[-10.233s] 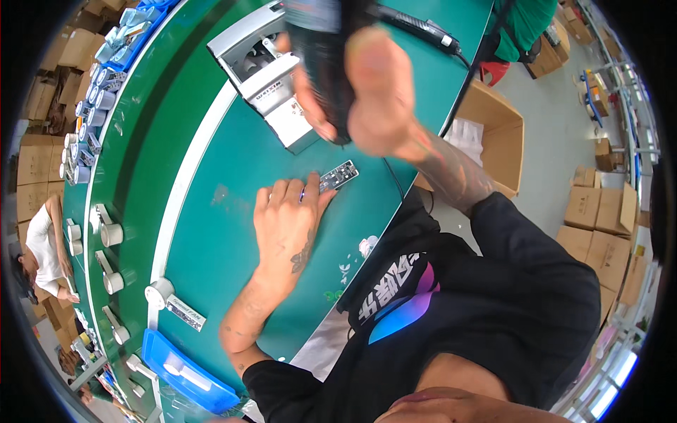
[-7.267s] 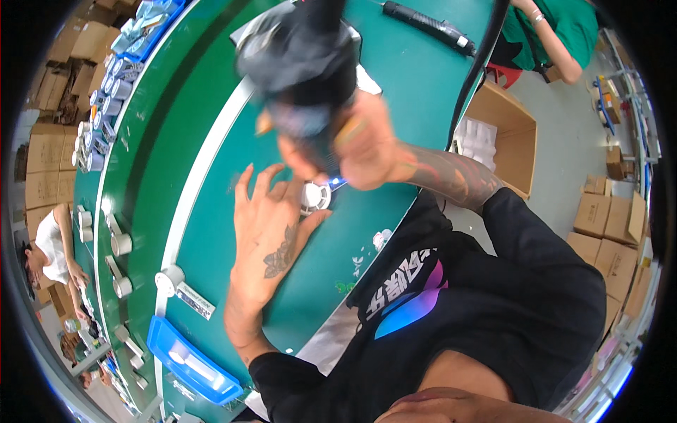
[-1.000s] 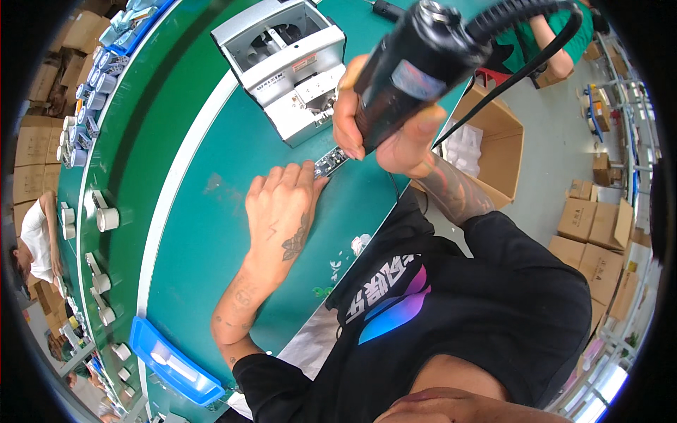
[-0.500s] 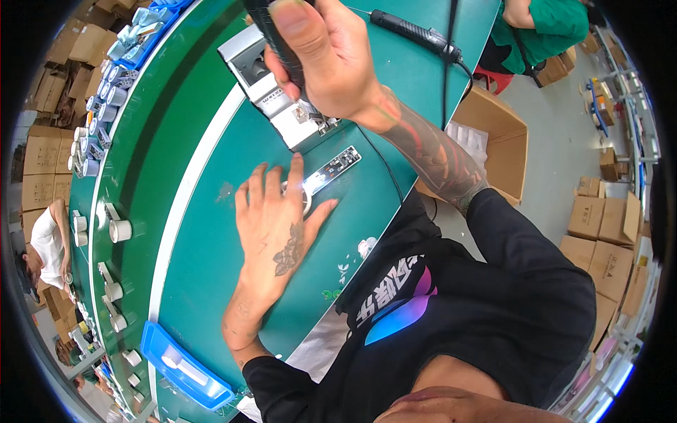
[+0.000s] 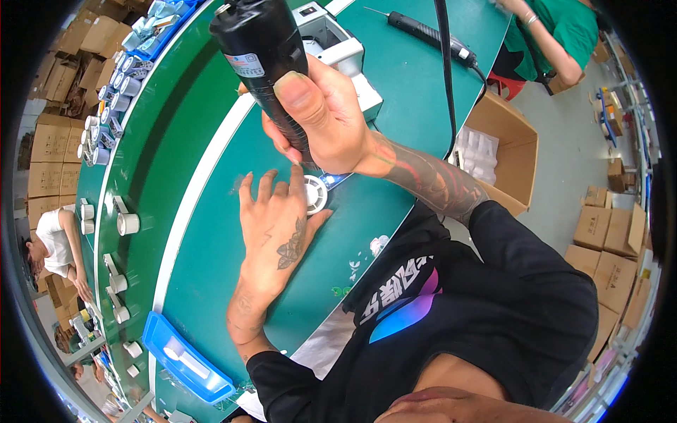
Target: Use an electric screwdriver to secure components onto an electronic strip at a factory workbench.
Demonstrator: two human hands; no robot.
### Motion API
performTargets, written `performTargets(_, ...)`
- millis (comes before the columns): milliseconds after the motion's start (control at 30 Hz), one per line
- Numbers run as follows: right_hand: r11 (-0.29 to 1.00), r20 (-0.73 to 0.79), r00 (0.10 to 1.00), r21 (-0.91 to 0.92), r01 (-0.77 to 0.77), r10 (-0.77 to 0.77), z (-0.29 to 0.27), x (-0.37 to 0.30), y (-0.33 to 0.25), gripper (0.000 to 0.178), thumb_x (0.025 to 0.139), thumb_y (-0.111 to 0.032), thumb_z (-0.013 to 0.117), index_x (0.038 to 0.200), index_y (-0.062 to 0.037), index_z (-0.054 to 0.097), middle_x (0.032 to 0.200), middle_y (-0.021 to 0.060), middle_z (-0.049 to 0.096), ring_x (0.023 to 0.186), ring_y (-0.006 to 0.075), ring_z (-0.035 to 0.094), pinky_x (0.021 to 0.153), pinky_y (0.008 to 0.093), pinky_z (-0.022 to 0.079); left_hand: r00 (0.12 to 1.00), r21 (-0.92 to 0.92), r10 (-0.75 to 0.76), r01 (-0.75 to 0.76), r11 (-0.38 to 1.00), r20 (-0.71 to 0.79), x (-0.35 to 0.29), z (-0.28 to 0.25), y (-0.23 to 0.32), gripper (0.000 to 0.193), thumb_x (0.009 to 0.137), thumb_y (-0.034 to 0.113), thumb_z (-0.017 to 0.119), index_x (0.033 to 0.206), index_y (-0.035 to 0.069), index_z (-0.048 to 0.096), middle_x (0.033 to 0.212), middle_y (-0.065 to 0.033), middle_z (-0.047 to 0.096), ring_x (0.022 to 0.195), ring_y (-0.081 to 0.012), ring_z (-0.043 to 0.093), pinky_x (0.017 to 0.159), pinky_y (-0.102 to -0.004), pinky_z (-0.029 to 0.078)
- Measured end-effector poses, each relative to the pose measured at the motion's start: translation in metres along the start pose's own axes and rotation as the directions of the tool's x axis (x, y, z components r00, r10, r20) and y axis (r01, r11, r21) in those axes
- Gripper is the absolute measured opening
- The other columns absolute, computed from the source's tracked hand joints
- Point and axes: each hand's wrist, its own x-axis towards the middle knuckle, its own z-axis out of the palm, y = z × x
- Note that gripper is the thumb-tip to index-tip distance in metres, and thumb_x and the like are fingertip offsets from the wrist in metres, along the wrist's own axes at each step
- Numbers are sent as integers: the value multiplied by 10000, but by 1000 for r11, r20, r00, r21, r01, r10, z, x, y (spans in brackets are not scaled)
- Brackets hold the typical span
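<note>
My right hand [image 5: 328, 116] is wrapped around a black electric screwdriver [image 5: 257, 53], held upright above the table. Its tip is hidden behind my hand. My left hand [image 5: 275, 222] lies on the table with its thumb and index finger around the round white spoked end of a scoop-shaped piece [image 5: 314, 195], holding it. A lit, bluish part of the piece's handle [image 5: 335, 179] shows beside the round end; the rest is hidden under my right arm. Just behind the right hand stands a white and grey boxy device [image 5: 342, 53], partly covered by the screwdriver.
A second screwdriver [image 5: 427, 35] lies at the far right with its cable. A blue tray [image 5: 159, 349] holding a white scoop is at the near left. White scoops [image 5: 127, 224] sit along the green belt [image 5: 151, 169]. A cardboard box [image 5: 518, 155] stands right of the table. Co-workers are nearby.
My right hand and the screwdriver have come down and nearer, over the piece. The round end now shows between my left fingers, while the circuit board on the handle has become hidden.
</note>
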Motion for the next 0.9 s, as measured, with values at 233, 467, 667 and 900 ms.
performTargets(233,997,-5,999,-71,-41,40,-2,-5,5,703,1028,-639,467,1259,21,542,676,62,579,499,69,502,465,231,410,1000,-10,12,-12,1000,-16,0,2,-2,734,813,441,823,1378,44,574,1145,-155,737,1278,-318,588,1153,-525,325)
performTargets(467,999,51,998,-17,-47,48,-1,-16,11,862,938,-742,518,1258,58,523,697,65,580,505,70,504,464,228,409,999,-28,33,-34,999,-4,2,-2,-4,692,784,431,839,1310,42,615,1086,-134,746,1228,-284,606,1127,-514,349)
performTargets(667,993,72,997,110,-32,24,-7,-22,17,778,964,-654,562,1296,46,499,739,37,588,527,59,507,474,227,407,995,1,81,-81,997,-63,5,1,-4,640,771,412,851,1254,47,643,1028,-118,748,1185,-271,621,1115,-507,361)
performTargets(900,922,-54,953,241,303,-298,-31,6,-23,626,1031,-596,529,1128,22,538,631,46,572,452,94,503,441,242,426,999,-70,20,-22,997,-31,2,3,-4,674,756,333,872,1304,13,644,1032,-129,740,1137,-274,634,1135,-537,355)
